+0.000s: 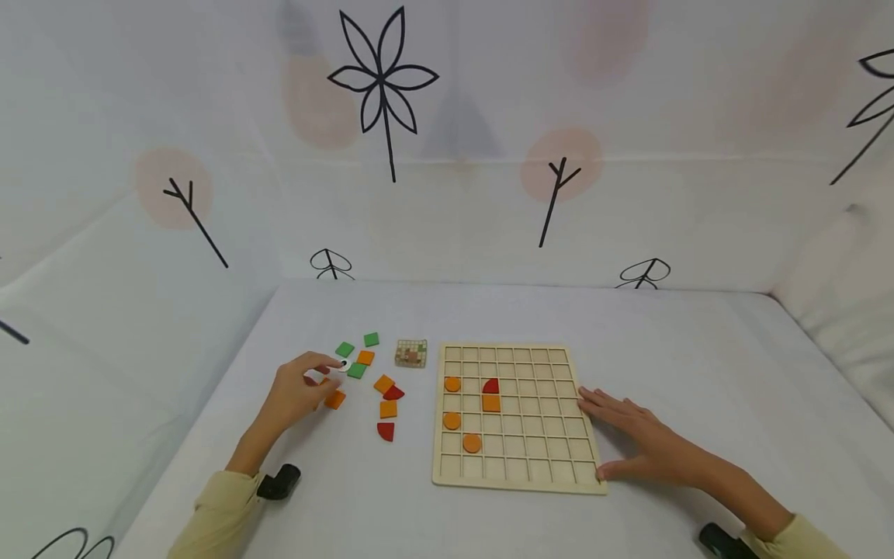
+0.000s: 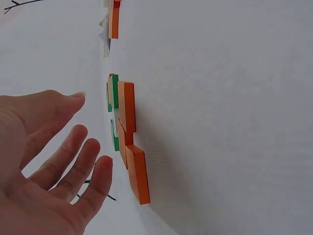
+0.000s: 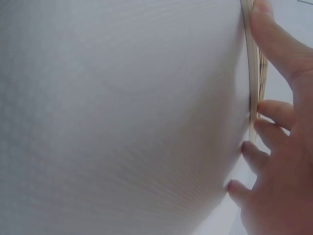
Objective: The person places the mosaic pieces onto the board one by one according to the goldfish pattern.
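My left hand (image 1: 296,392) hovers over loose tiles left of the board, thumb and fingers apart, with nothing between them. Below it lie orange square tiles (image 1: 334,399); near the index fingertip are a white piece with a dark spot (image 1: 345,365) and a green square tile (image 1: 357,370). In the left wrist view, orange tiles (image 2: 138,174) lie beyond the fingertips. My right hand (image 1: 649,446) rests along the right edge of a pale wooden grid board (image 1: 520,488), fingers spread. Three orange discs (image 1: 472,443), a red quarter-circle (image 1: 491,386) and an orange square (image 1: 491,403) sit in its cells.
A small patterned card (image 1: 410,353) lies beyond the board's upper left corner. Between board and left hand are more orange squares (image 1: 388,409) and red quarter-circles (image 1: 386,431). Other green squares (image 1: 372,339) lie farther back. A patterned cloth (image 1: 454,225) hangs behind the white table.
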Demonstrator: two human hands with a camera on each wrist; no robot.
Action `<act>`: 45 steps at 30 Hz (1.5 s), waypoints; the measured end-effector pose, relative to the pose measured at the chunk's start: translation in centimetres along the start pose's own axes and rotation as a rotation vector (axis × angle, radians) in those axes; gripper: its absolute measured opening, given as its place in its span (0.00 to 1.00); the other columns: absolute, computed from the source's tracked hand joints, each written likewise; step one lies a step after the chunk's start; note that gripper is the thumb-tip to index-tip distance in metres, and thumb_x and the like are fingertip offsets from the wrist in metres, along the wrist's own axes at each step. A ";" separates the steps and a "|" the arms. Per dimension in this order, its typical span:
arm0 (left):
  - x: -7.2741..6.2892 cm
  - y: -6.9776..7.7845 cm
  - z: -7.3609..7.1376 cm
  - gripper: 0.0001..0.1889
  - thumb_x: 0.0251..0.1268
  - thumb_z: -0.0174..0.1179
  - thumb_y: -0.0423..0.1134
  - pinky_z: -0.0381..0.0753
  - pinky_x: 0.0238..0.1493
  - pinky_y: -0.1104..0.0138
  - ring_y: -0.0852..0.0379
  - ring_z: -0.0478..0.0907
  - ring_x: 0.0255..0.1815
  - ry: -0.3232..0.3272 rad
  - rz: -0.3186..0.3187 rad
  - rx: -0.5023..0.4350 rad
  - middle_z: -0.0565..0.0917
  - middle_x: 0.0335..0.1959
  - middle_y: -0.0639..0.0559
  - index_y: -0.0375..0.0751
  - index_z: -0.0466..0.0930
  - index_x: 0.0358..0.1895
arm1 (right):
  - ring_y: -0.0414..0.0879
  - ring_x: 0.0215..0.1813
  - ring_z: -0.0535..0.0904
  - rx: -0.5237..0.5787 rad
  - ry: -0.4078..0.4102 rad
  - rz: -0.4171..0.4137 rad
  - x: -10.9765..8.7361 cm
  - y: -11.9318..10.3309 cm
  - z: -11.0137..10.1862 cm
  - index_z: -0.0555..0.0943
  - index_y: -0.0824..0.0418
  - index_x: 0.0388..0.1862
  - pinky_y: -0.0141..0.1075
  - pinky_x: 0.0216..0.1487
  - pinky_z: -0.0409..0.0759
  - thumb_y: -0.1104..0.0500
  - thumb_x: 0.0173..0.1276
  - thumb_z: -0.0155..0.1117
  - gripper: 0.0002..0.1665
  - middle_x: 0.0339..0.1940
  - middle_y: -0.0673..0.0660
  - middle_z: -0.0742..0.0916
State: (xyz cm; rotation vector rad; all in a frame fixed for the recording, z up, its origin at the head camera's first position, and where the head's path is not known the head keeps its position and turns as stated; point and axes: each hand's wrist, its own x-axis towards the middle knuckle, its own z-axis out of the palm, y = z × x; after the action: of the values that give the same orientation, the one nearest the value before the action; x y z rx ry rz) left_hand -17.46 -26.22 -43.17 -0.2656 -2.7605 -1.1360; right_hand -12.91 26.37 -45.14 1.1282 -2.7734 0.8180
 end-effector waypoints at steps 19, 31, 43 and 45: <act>3.6 -1.0 0.5 0.11 0.57 0.66 0.33 0.78 0.43 0.61 0.52 0.75 0.39 -0.164 -0.080 0.047 0.82 0.39 0.49 0.40 0.84 0.44 | 0.37 0.75 0.48 -0.015 -0.005 0.024 -0.1 0.1 0.0 0.64 0.61 0.71 0.19 0.65 0.35 0.39 0.51 0.70 0.52 0.72 0.62 0.65; 3.5 -0.5 0.6 0.11 0.54 0.67 0.36 0.76 0.39 0.63 0.52 0.73 0.38 -0.219 -0.092 0.063 0.80 0.37 0.51 0.41 0.84 0.43 | 0.37 0.75 0.48 0.000 -0.001 0.012 -0.1 0.1 0.0 0.64 0.61 0.70 0.19 0.65 0.35 0.40 0.52 0.71 0.51 0.72 0.61 0.65; 3.3 -0.2 0.9 0.11 0.53 0.68 0.36 0.78 0.36 0.65 0.53 0.74 0.36 -0.197 -0.111 0.072 0.81 0.35 0.51 0.40 0.85 0.41 | 0.35 0.75 0.47 0.008 -0.012 0.018 0.0 -0.2 -0.1 0.64 0.62 0.71 0.19 0.65 0.34 0.41 0.53 0.70 0.51 0.72 0.61 0.65; 3.1 0.1 0.9 0.10 0.53 0.68 0.36 0.78 0.33 0.66 0.53 0.74 0.36 -0.183 -0.087 0.074 0.81 0.35 0.51 0.40 0.85 0.40 | 0.36 0.75 0.47 0.003 -0.010 0.018 -0.1 -0.2 -0.1 0.64 0.62 0.71 0.19 0.65 0.34 0.40 0.53 0.70 0.51 0.72 0.61 0.65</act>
State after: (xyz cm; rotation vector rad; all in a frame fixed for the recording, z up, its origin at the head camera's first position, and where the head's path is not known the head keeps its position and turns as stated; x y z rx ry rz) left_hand -20.55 -25.14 -43.12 -0.2556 -2.9944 -1.0765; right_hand -12.77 26.35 -44.96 1.1130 -2.7956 0.8200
